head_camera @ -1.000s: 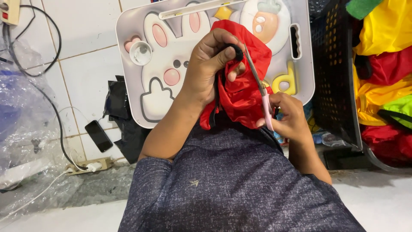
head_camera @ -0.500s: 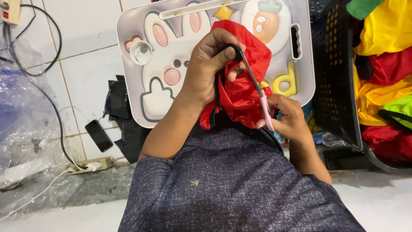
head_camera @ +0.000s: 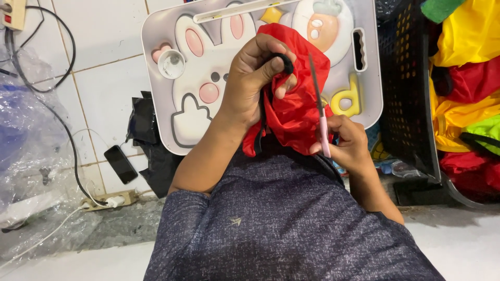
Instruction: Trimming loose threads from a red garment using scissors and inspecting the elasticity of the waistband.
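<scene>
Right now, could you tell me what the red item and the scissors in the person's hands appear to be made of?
Red cloth: seemingly thin synthetic fabric, slightly shiny, crumpling into sharp folds. Scissors: dark blades, probably metal; the pink handle looks like smooth plastic.

On the white tiled floor to my left lies 1 black rectangular phone [head_camera: 120, 164], its dark glass screen facing up and showing nothing, tilted at an angle just beside a crumpled black plastic bag [head_camera: 148, 140]. Further left, a big heap of clear crinkled plastic wrapping [head_camera: 31, 156] covers the floor, with something blue showing through it. Near the phone, a beige power strip [head_camera: 107, 200] has a white plug in it. I cannot make out any labels or signs on these, and nothing else around me carries a screen.
</scene>
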